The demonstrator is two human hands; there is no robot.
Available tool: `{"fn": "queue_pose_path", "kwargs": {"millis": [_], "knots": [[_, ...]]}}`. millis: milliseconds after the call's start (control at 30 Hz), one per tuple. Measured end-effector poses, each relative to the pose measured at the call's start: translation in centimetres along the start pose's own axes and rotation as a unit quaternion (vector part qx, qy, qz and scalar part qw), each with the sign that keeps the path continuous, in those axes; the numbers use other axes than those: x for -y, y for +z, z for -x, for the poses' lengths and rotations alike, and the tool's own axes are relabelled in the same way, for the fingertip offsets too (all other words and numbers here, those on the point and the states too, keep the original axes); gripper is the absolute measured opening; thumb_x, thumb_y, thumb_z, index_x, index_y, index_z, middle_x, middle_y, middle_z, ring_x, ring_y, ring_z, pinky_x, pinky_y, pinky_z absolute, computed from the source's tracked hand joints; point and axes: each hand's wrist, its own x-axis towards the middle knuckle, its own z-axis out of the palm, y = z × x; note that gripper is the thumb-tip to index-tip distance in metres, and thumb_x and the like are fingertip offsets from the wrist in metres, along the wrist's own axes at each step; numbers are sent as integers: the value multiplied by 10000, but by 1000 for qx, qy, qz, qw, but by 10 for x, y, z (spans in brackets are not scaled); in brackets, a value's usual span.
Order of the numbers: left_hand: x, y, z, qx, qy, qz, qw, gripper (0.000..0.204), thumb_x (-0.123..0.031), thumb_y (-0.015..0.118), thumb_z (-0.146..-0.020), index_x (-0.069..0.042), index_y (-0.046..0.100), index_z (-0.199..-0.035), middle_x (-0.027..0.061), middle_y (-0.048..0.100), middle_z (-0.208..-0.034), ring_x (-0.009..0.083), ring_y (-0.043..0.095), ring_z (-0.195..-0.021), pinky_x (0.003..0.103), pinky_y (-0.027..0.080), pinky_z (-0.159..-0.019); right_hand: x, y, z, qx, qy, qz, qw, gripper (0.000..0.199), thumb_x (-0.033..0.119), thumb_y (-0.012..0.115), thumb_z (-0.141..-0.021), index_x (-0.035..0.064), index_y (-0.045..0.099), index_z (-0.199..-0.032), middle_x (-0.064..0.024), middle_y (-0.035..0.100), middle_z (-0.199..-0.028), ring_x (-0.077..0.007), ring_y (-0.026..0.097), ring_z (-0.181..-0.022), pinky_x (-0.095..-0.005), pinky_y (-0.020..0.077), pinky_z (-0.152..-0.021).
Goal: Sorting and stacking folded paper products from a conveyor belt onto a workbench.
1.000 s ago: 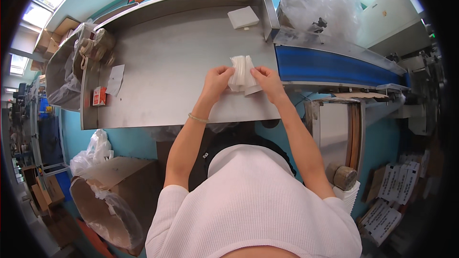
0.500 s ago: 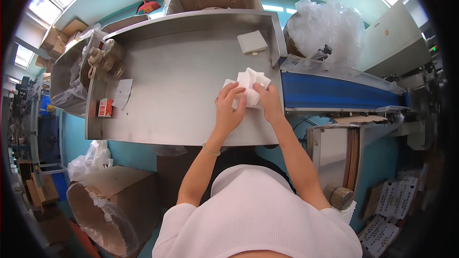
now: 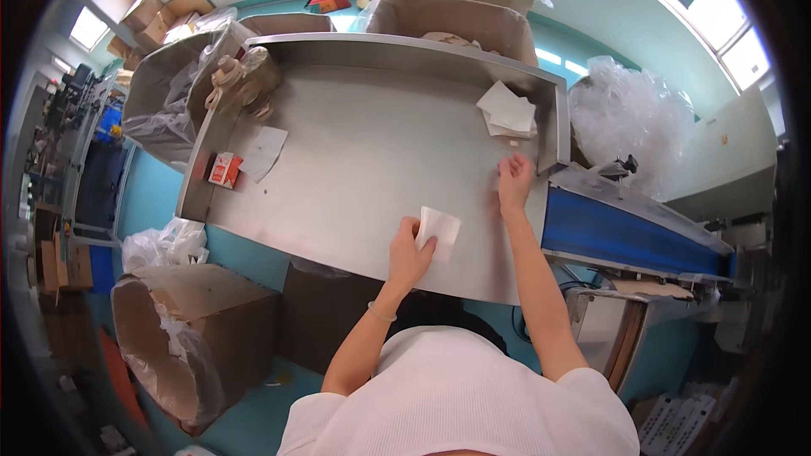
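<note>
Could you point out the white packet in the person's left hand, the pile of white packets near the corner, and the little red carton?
white packet [image 3: 441, 229], head view, middle of its face.
pile of white packets [image 3: 508, 111], head view, top packet.
red carton [image 3: 224, 170], head view, its front.

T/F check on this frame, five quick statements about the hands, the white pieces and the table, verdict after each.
1. The left hand holds a white folded piece. True.
2. The right hand grips the red and white carton. False: the carton lies at the table's far left edge, away from both hands; the right hand rests on the metal table with nothing visible in its grip.
3. A small stack of white pieces lies in the table's far right corner. True.
4. Both hands are on the same white piece. False: only the left hand holds it.
5. The blue conveyor belt lies to the person's left. False: it runs off to the right of the table.
</note>
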Motion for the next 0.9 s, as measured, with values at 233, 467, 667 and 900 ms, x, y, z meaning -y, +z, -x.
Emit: {"fn": "queue_pose_path", "kwargs": {"millis": [233, 467, 667, 900], "knots": [[28, -200, 85, -281, 47, -94, 954, 557, -37, 751, -743, -50, 538, -1257, 160, 658, -1005, 277, 686, -943, 364, 536, -835, -34, -65, -10, 62, -96, 57, 992, 378, 45, 565, -990, -38, 454, -1342, -151, 614, -1187, -220, 619, -1088, -322, 513, -946], [137, -491, 247, -765, -350, -256, 476, 547, -330, 711, -893, 21, 524, -1269, 254, 594, -1204, 384, 594, -1089, 458, 469, -956, -16, -50, 4, 103, -50, 34, 993, 364, 106, 567, -1004, -21, 472, -1332, -142, 615, -1210, -215, 618, -1077, -319, 511, -934], [147, -284, 30, -465, 5, -141, 874, 213, -78, 657, -919, -7, 637, -1119, 121, 690, -985, 215, 665, -859, 335, 536, -785, 16, -60, 82, 44, 69, 32, 996, 225, 129, 576, -1006, 31, 577, -1208, -72, 661, -981, -112, 613, -817, -235, 512, -682], [-75, 3, -65, -20, 391, -86, 916, 178, -28, 615, -959, 18, 632, -1130, 122, 658, -1073, 208, 611, -855, 316, 514, -737, 66, -97, 213, 179, -23, 122, 976, 163, 172, 619, -937, 42, 647, -1031, -120, 684, -919, -286, 652, -813, -380, 516, -738]]}}
